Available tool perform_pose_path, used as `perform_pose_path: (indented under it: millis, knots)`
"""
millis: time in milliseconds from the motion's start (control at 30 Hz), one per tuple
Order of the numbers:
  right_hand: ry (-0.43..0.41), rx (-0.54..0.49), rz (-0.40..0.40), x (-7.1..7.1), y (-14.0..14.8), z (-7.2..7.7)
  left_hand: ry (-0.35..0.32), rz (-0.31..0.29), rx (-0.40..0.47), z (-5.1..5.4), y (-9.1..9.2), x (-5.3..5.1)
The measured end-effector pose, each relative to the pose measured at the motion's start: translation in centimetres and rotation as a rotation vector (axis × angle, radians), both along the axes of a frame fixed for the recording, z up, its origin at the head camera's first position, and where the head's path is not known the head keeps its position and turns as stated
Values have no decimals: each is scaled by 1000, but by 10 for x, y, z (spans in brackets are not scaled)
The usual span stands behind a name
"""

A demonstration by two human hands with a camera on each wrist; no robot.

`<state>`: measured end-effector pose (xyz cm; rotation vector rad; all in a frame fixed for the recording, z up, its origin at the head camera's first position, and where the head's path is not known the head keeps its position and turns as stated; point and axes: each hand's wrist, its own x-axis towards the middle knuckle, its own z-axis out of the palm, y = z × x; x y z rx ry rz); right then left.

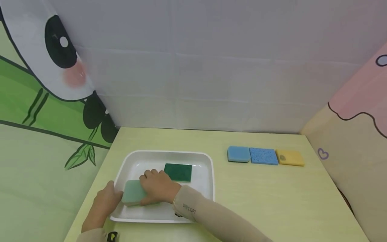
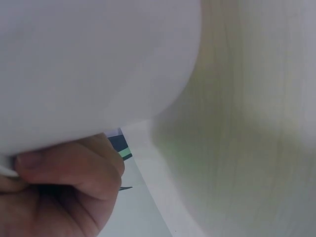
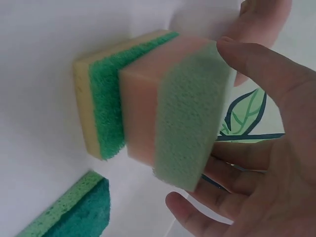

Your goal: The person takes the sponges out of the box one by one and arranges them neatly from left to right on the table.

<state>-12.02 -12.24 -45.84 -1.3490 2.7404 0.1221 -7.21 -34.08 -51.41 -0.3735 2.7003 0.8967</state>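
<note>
My left hand grips the left rim of the white tray; the left wrist view shows that hand with its thumb at the tray's edge. Inside the tray, my right hand holds a pale green-topped sponge near the left side. In the right wrist view, the thumb and fingers of this hand bracket the sponge, whose other layer is pink. Against the pink layer lies a yellow sponge with a green scouring face.
A dark green sponge lies in the tray behind my right hand. On the table to the right, a light blue sponge, a speckled blue one and a yellow one form a row. A wall stands behind.
</note>
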Motion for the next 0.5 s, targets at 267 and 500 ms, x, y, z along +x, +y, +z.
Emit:
perform_pose_path:
  millis: [267,500]
  knots:
    - [8,-21,16,1,0,-5,-10,0,-11,2,0,0]
    - [-4,-14,23,0,2,0,-5,1,-12,-2,-2,0]
